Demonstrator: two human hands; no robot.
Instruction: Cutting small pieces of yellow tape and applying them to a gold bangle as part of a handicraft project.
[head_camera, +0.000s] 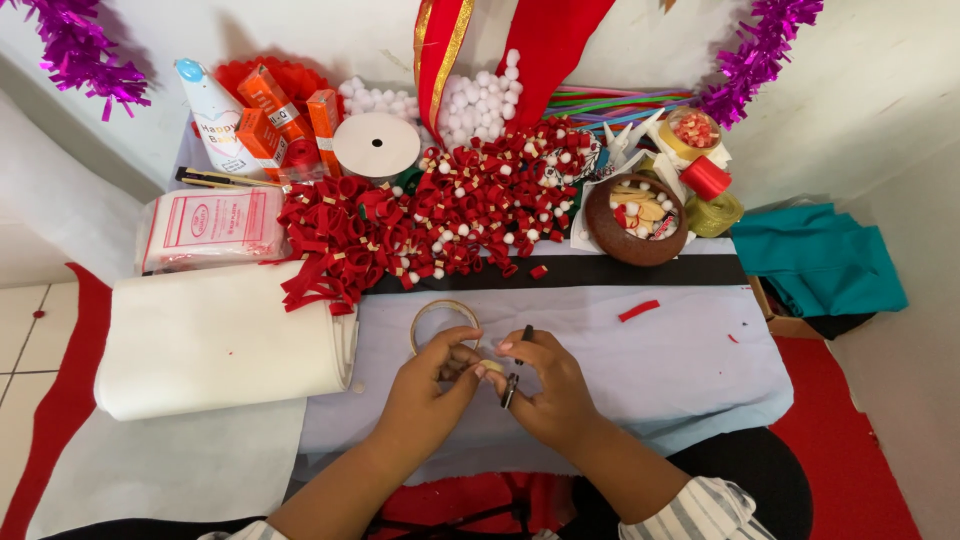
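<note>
A slim black tool (518, 366) (its kind cannot be told) is pinched in the right hand (545, 385), its long axis running nearly upright in the head view, the top end tilted slightly rightward and away from the person. A small pale piece (491, 367) is pinched by the left hand (432, 385), touching the right. Just beyond them a tape ring (441, 322) lies flat on the pale blue worktop (680, 370). Farther back, red felt loops (440, 215) are heaped.

Single head-worn view, looking steeply down, close over the table (700, 370), facing the wall beyond
</note>
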